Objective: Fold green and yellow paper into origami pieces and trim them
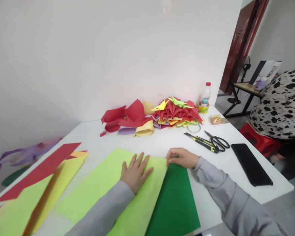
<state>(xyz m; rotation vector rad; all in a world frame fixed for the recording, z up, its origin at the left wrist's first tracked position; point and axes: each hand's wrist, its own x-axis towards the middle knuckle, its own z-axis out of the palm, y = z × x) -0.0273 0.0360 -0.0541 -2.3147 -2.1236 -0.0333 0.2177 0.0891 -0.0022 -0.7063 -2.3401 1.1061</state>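
My left hand (pixel 135 172) lies flat with fingers spread on a large lime-green sheet of paper (pixel 100 177). The thumb and fingers of my right hand (pixel 180 157) are pinched at the sheet's upper right corner. That edge is a little raised over a dark green sheet of paper (pixel 175 196), which shows to the right beneath it. Both sheets rest on the white table near me, and their lower ends run out of view.
Left are red (pixel 41 172) and yellow sheets (pixel 61 177). Behind lie curled paper scraps (pixel 135 114), a pile of folded paper pieces (pixel 177 113), and a bottle (pixel 206 95). Scissors (pixel 216 141), a utility knife (pixel 201 141) and a phone (pixel 251 164) lie right. A person (pixel 280 101) sits beyond.
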